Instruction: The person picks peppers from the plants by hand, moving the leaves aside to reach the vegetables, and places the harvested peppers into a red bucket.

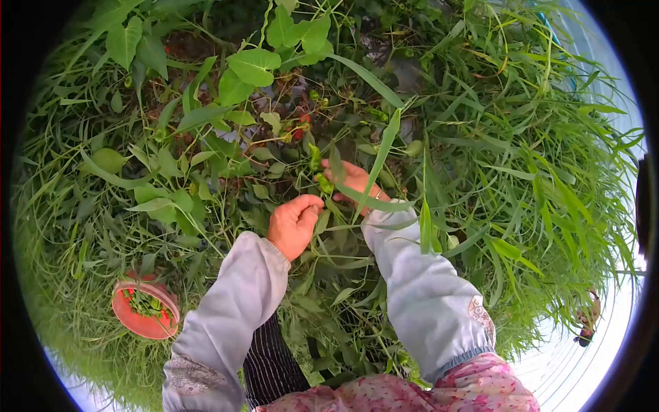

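My left hand (295, 225) is closed in a pinch, thumb against the bent fingers, just below a wrinkled green pepper (324, 183). Whatever its fingertips hold, if anything, is too small to make out. My right hand (355, 182) comes in from the right with its fingers around that pepper; long leaves partly cover this hand. A second green pepper (314, 156) hangs just above the fingers. Farther up among the stems are red peppers (302, 126). Both forearms wear light grey sleeves.
A red bucket (123, 317) holding green and red peppers sits tilted in the grass at lower left. Tall grass (522, 172) crowds the right side. Broad-leaved plants (254, 66) stand at the top. A curved translucent sheet (563, 360) borders the right edge.
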`<action>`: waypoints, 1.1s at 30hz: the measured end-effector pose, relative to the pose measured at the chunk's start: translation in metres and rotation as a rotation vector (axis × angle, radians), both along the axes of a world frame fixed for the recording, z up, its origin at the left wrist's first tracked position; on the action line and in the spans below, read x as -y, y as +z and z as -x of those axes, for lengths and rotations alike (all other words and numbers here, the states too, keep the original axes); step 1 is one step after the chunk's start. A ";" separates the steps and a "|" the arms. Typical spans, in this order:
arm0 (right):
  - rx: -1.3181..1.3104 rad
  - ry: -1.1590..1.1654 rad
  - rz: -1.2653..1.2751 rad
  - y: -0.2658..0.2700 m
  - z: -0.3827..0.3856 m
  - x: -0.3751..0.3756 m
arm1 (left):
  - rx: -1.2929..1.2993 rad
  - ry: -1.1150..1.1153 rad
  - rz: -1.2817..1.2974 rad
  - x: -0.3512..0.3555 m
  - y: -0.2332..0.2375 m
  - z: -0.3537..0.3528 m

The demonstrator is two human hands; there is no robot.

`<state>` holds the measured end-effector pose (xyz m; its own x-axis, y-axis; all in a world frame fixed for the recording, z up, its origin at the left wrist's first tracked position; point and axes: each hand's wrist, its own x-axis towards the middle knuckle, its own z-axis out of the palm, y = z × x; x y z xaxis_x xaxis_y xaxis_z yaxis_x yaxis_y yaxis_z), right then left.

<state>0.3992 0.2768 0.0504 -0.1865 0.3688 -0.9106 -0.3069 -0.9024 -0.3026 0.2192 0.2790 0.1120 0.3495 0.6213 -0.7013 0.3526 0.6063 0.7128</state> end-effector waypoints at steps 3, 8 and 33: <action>-0.013 0.037 -0.034 -0.017 -0.005 0.019 | 0.111 0.369 0.207 -0.010 -0.022 -0.006; -0.087 -0.020 -0.037 -0.017 0.000 0.029 | -0.324 0.021 0.003 -0.039 -0.074 -0.017; 0.419 -0.611 -0.092 -0.008 -0.099 -0.043 | -0.499 -0.324 -0.140 0.005 -0.100 -0.043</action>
